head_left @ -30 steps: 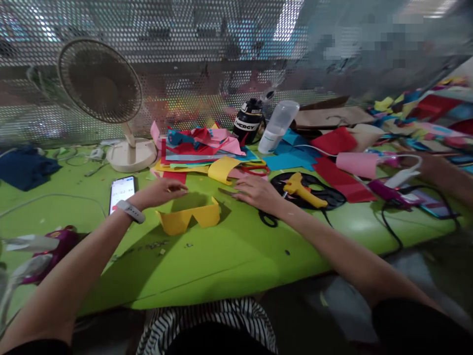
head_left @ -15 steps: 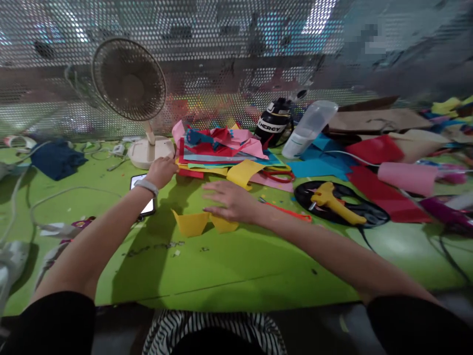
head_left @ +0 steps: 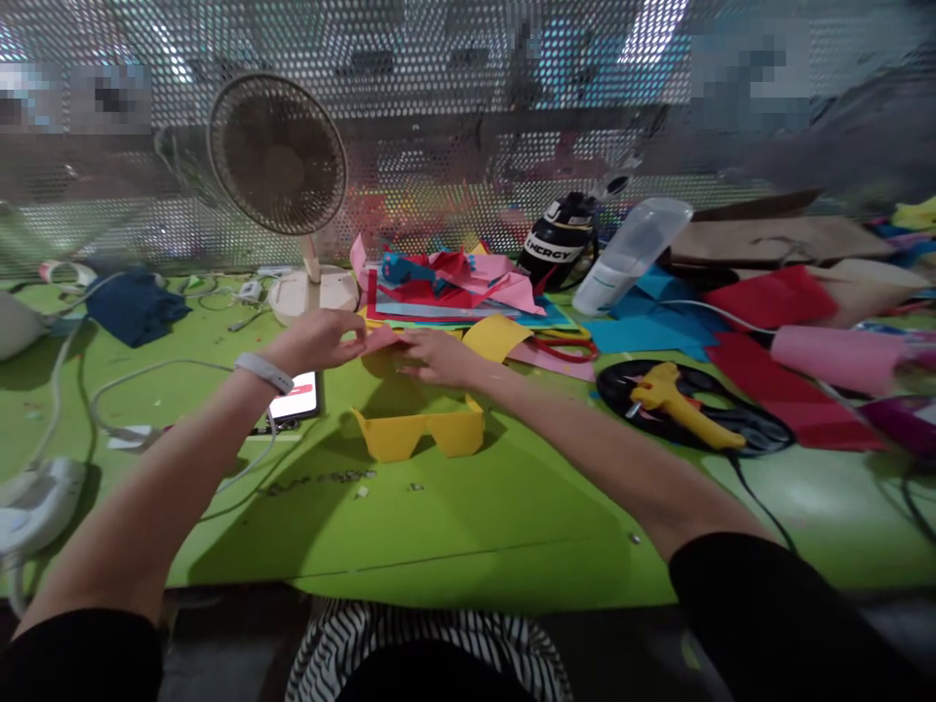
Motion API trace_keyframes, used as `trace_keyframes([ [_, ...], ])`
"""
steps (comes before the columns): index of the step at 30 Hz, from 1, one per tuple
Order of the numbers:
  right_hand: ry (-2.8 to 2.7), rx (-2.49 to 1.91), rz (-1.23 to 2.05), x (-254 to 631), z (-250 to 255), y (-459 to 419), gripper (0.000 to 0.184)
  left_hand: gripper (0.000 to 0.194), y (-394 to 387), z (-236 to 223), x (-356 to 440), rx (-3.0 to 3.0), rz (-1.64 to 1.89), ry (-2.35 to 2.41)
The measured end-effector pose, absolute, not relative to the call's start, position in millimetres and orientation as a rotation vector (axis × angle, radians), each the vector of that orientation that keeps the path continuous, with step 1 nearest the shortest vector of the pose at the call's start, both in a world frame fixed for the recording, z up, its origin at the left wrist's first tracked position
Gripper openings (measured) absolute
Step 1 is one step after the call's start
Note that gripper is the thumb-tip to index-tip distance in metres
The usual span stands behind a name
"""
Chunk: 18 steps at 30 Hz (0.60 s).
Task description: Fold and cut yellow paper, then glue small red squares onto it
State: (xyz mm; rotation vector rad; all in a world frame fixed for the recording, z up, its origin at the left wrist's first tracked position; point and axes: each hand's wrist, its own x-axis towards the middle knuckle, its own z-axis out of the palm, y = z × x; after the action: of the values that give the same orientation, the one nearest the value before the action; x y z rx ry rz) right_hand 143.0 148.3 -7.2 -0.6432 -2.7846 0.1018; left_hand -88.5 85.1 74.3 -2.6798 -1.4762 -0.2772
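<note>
A pinkish-red piece of paper spans the gap between my hands, in front of the stack of coloured sheets. My left hand pinches its left end with curled fingers. At its right end, the fingertips of my right hand grip the edge, and the lower fingers are slightly spread. Nearer to me, yellow paper glasses stand on the green table, touched by neither hand. Just behind my right hand lies a curled yellow paper, with red scissor handles beside it.
A fan and a phone are at the left. Behind the paper stack stand a black bottle and a clear bottle. On the right, a yellow glue gun rests on a black tray. Cables cross the left side.
My right hand let go of the scissors, passed over the yellow glasses and moved back to the paper stack. My left hand reached the stack too. The pinkish-red paper is now between both hands.
</note>
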Motion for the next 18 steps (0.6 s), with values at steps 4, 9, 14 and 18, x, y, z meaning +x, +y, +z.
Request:
trace_keyframes([
  [4, -2.537, -0.719, 0.137, 161, 1, 132, 0.023, 0.021, 68, 97, -82, -2.563, -0.743, -1.509],
  [9, -2.414, -0.619, 0.051, 194, 9, 65, 0.028, 0.018, 55, 111, -82, -2.246, -1.078, -1.550],
  [14, -2.760, -0.271, -0.177, 211, 0, 17, 0.035, 0.017, 51, 114, -85, -2.083, -1.387, -1.539],
  [18, -2.815, -0.330, -0.213, 207, -17, 37, 0.035, 0.018, 50, 113, -87, -1.980, -1.453, -1.549],
])
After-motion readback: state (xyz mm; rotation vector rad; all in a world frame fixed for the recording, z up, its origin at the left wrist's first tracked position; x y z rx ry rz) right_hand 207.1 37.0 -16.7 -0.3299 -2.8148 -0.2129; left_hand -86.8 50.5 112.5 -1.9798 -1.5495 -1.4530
